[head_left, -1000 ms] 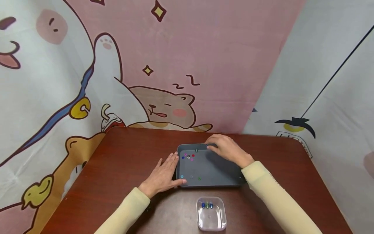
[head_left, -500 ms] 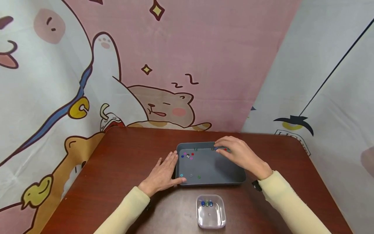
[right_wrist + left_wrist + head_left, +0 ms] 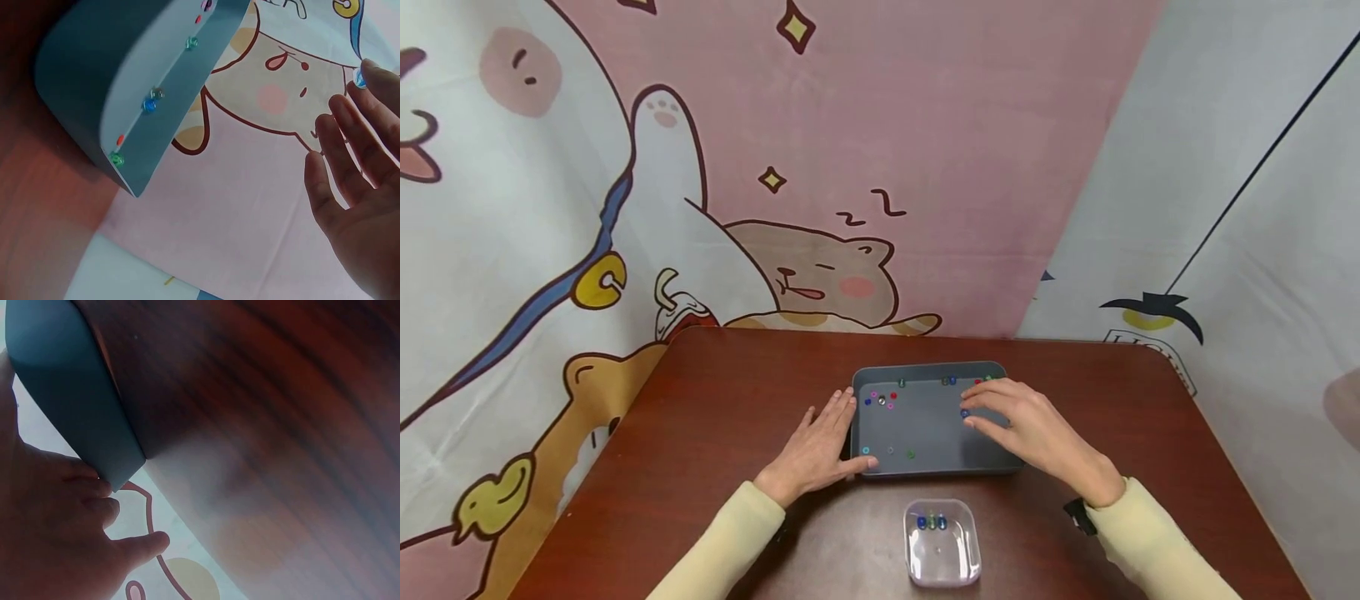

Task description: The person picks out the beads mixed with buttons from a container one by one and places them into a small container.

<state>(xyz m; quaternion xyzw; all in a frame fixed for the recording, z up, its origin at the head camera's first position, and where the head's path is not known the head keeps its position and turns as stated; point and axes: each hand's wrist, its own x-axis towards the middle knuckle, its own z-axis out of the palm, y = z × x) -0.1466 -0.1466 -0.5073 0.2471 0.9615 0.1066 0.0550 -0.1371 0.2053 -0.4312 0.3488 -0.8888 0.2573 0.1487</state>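
1. a brown table (image 3: 730, 375) fills the lower half of the head view; a cartoon-printed cloth (image 3: 985, 167) hangs behind it.
2. a clear box (image 3: 943, 562) stands at the bottom centre of the frame, just in front of the grey tray (image 3: 936, 437), with a gap between them.
3. the right hand (image 3: 1037, 425) hides part of the tray's right side.
4. its thumb and forefinger pinch a blue marble (image 3: 965, 413) over the right part of the tray, right of the frame's centre; in the right wrist view the other fingers are extended.
5. the left hand (image 3: 816, 450) rests against the tray's left side, fingers straight and mostly together, thumb spread onto the near rim.
6. counted: three marbles in the box (image 3: 932, 522), two blue, one green.
7. along the tray's back wall: four marbles (image 3: 149, 105) and a red bead (image 3: 120, 140).
8. at the tray's upper left: two pink rings (image 3: 891, 407), one blue bead (image 3: 868, 402), one red bead, one silvery ball (image 3: 882, 401); lower left, three rings (image 3: 911, 454).
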